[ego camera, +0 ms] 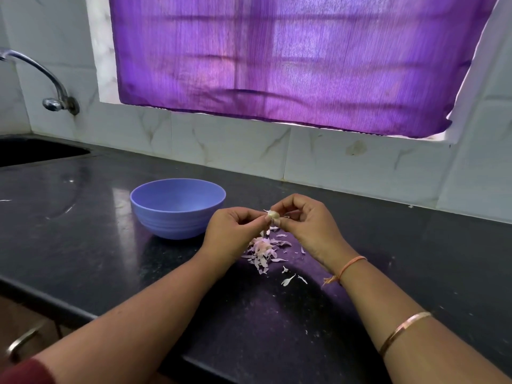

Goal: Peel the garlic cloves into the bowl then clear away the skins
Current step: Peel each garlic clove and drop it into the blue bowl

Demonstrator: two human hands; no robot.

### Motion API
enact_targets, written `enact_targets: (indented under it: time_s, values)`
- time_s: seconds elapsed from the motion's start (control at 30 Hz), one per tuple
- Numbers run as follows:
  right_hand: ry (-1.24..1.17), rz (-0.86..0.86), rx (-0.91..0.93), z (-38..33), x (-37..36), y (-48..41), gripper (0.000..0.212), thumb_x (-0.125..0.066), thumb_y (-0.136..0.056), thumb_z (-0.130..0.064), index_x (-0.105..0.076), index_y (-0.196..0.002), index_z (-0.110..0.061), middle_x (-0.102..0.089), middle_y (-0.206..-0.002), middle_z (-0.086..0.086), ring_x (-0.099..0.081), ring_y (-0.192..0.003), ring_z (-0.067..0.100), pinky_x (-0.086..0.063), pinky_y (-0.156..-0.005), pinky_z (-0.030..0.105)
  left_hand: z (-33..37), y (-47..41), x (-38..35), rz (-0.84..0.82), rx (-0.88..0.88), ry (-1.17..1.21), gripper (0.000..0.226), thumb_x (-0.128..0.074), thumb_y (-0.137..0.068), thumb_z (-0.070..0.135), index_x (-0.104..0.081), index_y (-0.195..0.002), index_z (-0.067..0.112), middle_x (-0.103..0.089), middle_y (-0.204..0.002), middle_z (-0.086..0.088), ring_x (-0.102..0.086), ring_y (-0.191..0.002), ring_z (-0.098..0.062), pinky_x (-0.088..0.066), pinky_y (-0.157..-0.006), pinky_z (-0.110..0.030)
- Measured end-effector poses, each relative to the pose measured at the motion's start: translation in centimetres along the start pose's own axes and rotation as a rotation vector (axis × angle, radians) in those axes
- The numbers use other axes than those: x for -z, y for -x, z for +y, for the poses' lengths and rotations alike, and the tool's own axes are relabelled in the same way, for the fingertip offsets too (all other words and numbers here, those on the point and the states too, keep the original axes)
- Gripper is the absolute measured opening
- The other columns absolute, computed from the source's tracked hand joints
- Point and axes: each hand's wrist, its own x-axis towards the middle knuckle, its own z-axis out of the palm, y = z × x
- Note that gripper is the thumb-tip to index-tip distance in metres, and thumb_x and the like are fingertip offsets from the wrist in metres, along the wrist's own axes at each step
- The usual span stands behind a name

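Note:
A pale garlic clove [273, 215] is held between both hands above the dark counter. My left hand [234, 231] pinches its left side with curled fingers. My right hand [302, 220] pinches it from the right, thumb and fingertips curled round it. Directly below lies a heap of thin pinkish-white skins [261, 252], with a few loose flakes [288, 279] nearer to me. A blue plastic bowl [155, 214] stands on the counter just left of my left hand; its visible inner wall is bare and its bottom is hidden.
The black granite counter [110, 259] runs left to a sunken sink [36, 152] with a chrome tap [52, 90] above it. A tiled wall and a purple curtain [291, 59] close the back. A drawer handle [23, 342] shows below the front edge.

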Motion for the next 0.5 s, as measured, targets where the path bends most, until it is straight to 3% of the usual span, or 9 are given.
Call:
enact_targets:
  time_s: [0.43,0.5]
  values:
    - [0.036,0.008,-0.024,0.05,-0.19,0.09,0.021,-0.071,-0.076,-0.001,-0.066,-0.079,-0.021,-0.071,-0.085,0.004,-0.068,-0.085,0.020,-0.057,-0.080,0.036,-0.03,0.03,0.05,0.026,-0.011,-0.049,0.007,-0.070,-0.081,0.017,-0.073,-0.077,0.021,-0.073,-0.071,0.000,-0.064,-0.064,-0.008,-0.056,-0.070,-0.030]
    - [0.047,0.000,-0.024,0.05,-0.28,0.09,0.019,-0.071,-0.077,-0.002,-0.066,-0.079,-0.020,-0.071,-0.084,0.005,-0.068,-0.082,0.022,-0.057,-0.079,0.037,-0.11,-0.06,0.03,0.039,-0.007,-0.070,0.007,-0.070,-0.081,0.017,-0.073,-0.076,0.020,-0.073,-0.071,-0.002,-0.065,-0.066,-0.013,-0.056,-0.071,-0.034]
